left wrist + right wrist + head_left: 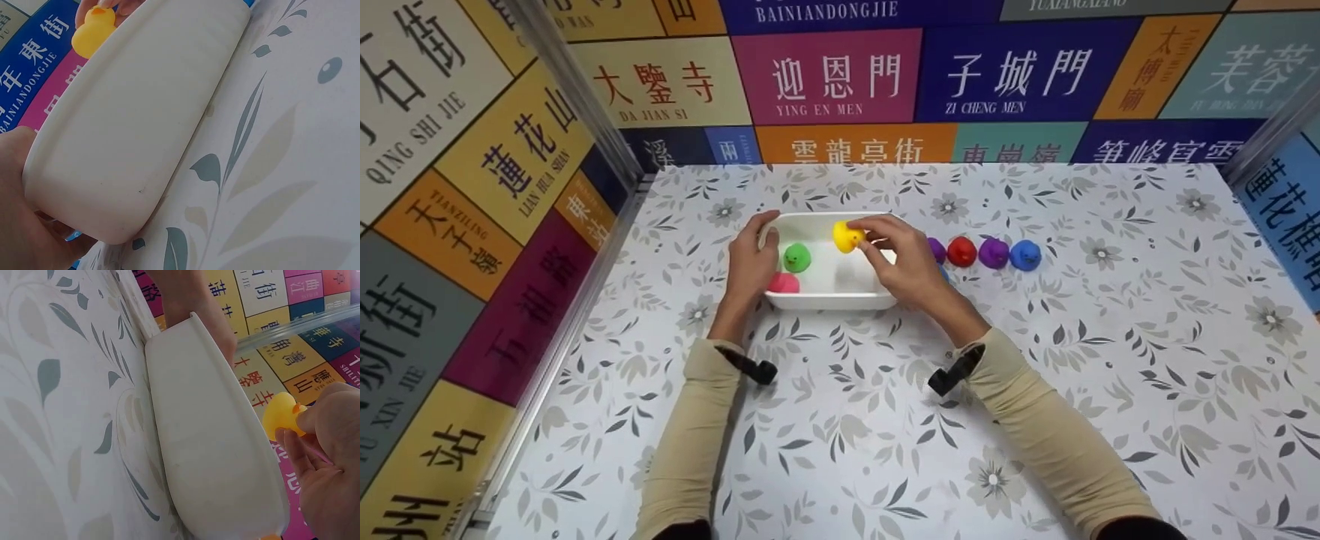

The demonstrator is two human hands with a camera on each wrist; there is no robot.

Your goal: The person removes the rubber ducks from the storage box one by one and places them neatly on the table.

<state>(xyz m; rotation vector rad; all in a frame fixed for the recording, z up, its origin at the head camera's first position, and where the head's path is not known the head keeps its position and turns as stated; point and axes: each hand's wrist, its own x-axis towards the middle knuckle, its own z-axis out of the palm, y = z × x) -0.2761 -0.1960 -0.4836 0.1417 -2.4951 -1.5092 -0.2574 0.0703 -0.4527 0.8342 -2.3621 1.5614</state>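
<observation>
Head view — R hand pinching yel. duck over tub, clear of rim; L hand gripping tub.

Floral tabletop, white with grey blossoms and leaves. Behind it stands a wall of coloured panels bearing Chinese lettering.

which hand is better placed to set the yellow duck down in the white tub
Right, most likely: the right hand pinches the yellow duck above the white tub, while the left hand holds the tub's left end.
</observation>
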